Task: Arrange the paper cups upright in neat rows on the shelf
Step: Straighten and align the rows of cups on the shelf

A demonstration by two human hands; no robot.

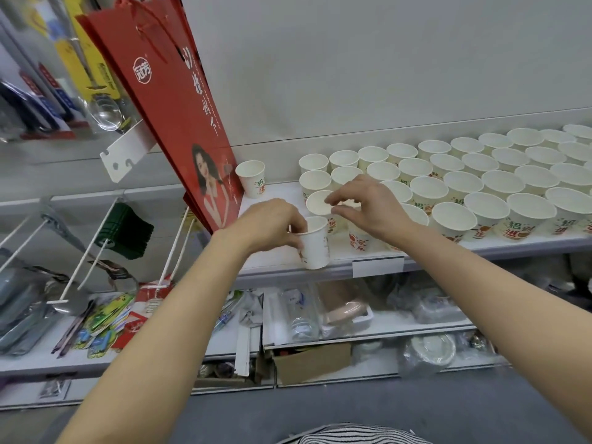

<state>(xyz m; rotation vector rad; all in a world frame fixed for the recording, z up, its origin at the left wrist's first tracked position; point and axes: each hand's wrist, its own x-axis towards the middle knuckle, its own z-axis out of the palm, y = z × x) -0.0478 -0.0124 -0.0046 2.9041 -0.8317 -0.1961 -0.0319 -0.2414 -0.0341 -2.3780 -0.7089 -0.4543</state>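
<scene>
While held, one cup (pixel 315 243) upright

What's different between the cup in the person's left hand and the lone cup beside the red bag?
The held cup is gripped by the left hand at the shelf's front edge; the lone cup stands untouched farther back, beside the red bag. The held cup sits next to the rows; the lone cup stands apart from them. Both are upright, white, open-topped, with red and green print.
</scene>
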